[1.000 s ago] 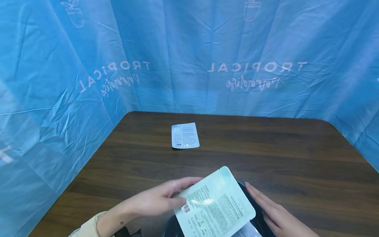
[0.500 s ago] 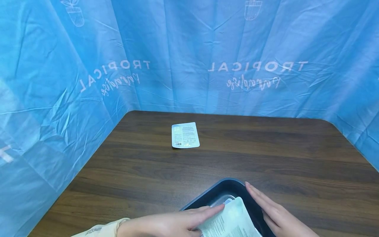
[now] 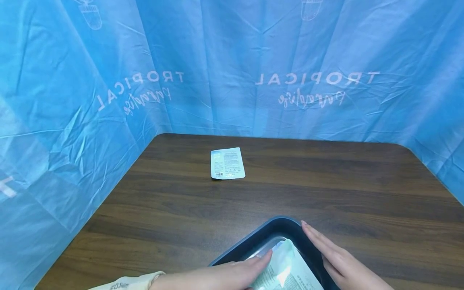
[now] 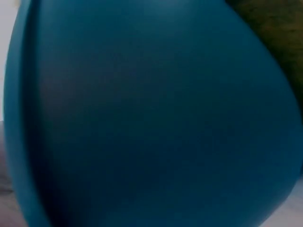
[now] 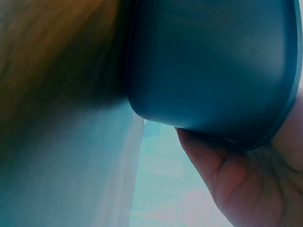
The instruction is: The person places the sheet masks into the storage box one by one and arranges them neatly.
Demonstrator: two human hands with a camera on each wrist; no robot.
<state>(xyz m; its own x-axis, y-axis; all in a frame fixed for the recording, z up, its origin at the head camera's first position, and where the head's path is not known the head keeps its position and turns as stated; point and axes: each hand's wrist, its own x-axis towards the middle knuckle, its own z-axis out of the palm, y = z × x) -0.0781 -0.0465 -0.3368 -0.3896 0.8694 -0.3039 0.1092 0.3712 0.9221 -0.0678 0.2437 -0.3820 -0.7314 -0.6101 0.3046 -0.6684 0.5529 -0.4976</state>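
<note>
A dark blue plastic bin [image 3: 280, 224] stands at the bottom of the head view, cut off by the frame. In it lies a pale green printed sachet [image 3: 291, 266], like a sheet mask packet, with something clear and shiny under its edge. My left hand [image 3: 217, 278] reaches over the bin's left rim, and an outstretched finger touches the sachet; the other fingers are mostly hidden. Against the bin's right outer wall rests my right hand [image 3: 344, 264], fingers straight. The right wrist view shows its thumb [image 5: 208, 165] touching the wall. The bin's outside fills most of the left wrist view.
Another pale printed sachet [image 3: 227, 163] lies flat toward the back of the dark wooden table [image 3: 163, 209]. Blue curtains [image 3: 224, 72] with mirrored white lettering hang behind the table and along its sides.
My left hand has lowered the pale green sachet into the bin and changed from pinching its edge to lying over it. My right hand stays against the bin.
</note>
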